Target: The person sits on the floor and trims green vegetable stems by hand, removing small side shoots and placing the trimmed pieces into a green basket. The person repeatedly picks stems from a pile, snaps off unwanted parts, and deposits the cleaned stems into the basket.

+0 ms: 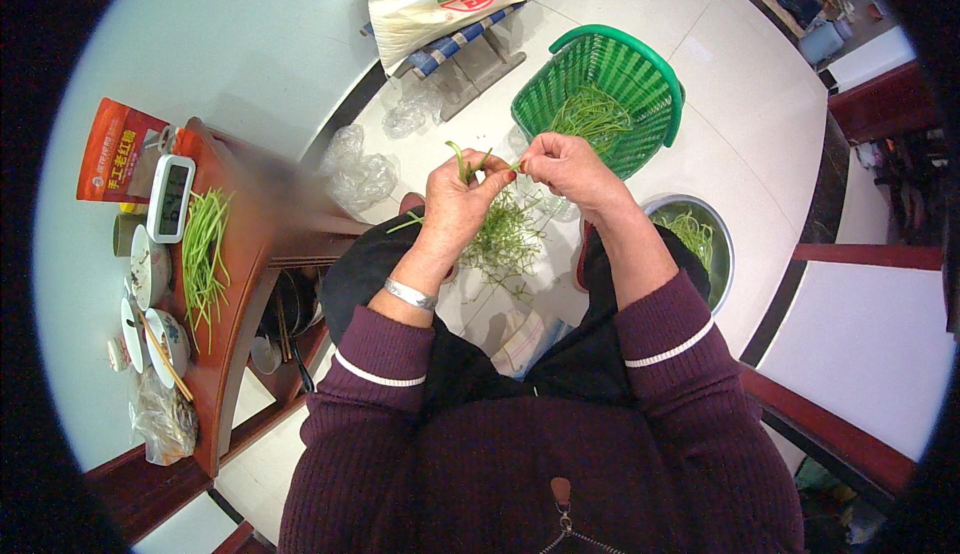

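Note:
My left hand, with a silver bracelet at the wrist, grips thin green vegetable stems that stick out on both sides of it. The fingertips of my right hand pinch the end of a green piece close to my left thumb. Under the hands, a loose pile of thin green trimmings lies on the floor between my feet. Just beyond my right hand stands a green plastic basket with green stems inside. A metal basin by my right leg also holds green stems.
On the wooden cabinet at left lie a bunch of green stems, a digital clock, bowls and chopsticks. Crumpled clear plastic bags lie on the floor. A large sack rests on a folding stool.

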A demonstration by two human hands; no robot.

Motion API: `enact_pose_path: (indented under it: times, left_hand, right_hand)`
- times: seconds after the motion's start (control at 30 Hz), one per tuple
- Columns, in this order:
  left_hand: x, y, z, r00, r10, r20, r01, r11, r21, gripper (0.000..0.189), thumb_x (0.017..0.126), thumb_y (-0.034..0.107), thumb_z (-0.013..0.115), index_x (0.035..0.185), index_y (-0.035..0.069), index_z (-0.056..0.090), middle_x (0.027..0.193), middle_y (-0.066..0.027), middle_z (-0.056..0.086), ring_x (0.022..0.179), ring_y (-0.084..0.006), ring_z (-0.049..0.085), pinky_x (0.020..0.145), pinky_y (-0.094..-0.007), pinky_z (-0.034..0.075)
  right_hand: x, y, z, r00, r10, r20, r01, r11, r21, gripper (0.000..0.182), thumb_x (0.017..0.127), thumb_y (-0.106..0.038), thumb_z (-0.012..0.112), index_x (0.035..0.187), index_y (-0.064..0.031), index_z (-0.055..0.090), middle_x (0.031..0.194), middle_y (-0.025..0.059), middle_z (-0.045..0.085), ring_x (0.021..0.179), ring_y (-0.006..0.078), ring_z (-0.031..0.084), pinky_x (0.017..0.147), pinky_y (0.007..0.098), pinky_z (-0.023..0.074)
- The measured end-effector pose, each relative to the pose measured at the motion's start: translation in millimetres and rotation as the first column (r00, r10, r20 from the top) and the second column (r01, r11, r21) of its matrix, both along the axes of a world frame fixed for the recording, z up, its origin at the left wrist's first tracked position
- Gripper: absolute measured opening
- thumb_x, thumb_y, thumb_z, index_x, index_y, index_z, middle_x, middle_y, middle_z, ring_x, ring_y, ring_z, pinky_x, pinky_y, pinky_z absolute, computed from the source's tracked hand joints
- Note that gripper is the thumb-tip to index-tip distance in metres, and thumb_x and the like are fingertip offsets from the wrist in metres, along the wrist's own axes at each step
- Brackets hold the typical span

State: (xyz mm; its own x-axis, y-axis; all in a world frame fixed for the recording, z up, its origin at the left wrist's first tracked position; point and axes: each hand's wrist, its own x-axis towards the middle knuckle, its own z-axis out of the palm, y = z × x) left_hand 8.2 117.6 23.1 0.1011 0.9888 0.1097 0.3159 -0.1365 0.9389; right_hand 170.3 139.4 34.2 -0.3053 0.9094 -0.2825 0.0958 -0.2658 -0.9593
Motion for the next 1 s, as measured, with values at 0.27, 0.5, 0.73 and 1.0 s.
enact_pose_path:
  times: [0.27, 0.5, 0.73, 1.0]
  left_hand:
    - [0, 1, 8, 0.930, 0.086, 0.357, 0.067, 0.916, -0.395, 0.011, 0.073, 0.012, 0.065, 0.079, 0.003, 0.060, 0.067, 0.0020, 0.057, 0.052, -0.0021, 0.042, 0.047, -0.0166, 0.033]
    - [0, 1, 5, 0.803, 0.215, 0.555, 0.124, 0.852, -0.509, 0.017, 0.077, 0.018, 0.062, 0.087, 0.005, 0.057, 0.068, 0.0033, 0.054, 0.045, -0.0007, 0.031, 0.038, -0.0156, 0.021]
    - [-9, 7, 0, 0.723, 0.272, 0.635, 0.100, 0.869, -0.485, 0.020, 0.079, 0.019, 0.059, 0.090, 0.002, 0.056, 0.073, -0.0007, 0.055, 0.043, -0.0011, 0.031, 0.038, -0.0152, 0.022]
    - [-10, 5, 10, 0.895, 0.192, 0.402, 0.023, 0.881, -0.472, 0.023, 0.080, 0.022, 0.057, 0.090, 0.001, 0.058, 0.071, 0.0019, 0.055, 0.048, -0.0002, 0.033, 0.041, -0.0154, 0.023]
  right_hand:
    - [-2, 0, 4, 0.968, -0.044, -0.247, -0.008, 0.978, -0.207, 0.003, 0.073, -0.009, 0.052, 0.070, -0.0076, 0.051, 0.055, -0.0053, 0.041, 0.046, 0.0027, 0.033, 0.041, 0.0161, 0.0246]
    - [-3, 2, -1, 0.972, -0.024, -0.233, -0.043, 0.959, -0.279, 0.008, 0.072, -0.015, 0.055, 0.067, -0.0096, 0.053, 0.056, -0.0049, 0.044, 0.046, 0.0033, 0.037, 0.040, 0.0170, 0.0258]
    - [-2, 1, 6, 0.980, -0.066, -0.190, 0.015, 0.966, -0.256, 0.005, 0.073, -0.011, 0.052, 0.073, -0.0061, 0.051, 0.056, -0.0048, 0.042, 0.044, 0.0022, 0.032, 0.039, 0.0164, 0.0235]
    - [8, 4, -11, 0.970, 0.035, 0.239, -0.060, 0.993, 0.101, 0.010, 0.073, -0.013, 0.058, 0.073, -0.0036, 0.055, 0.065, -0.0037, 0.051, 0.055, 0.0053, 0.045, 0.050, 0.0200, 0.0361]
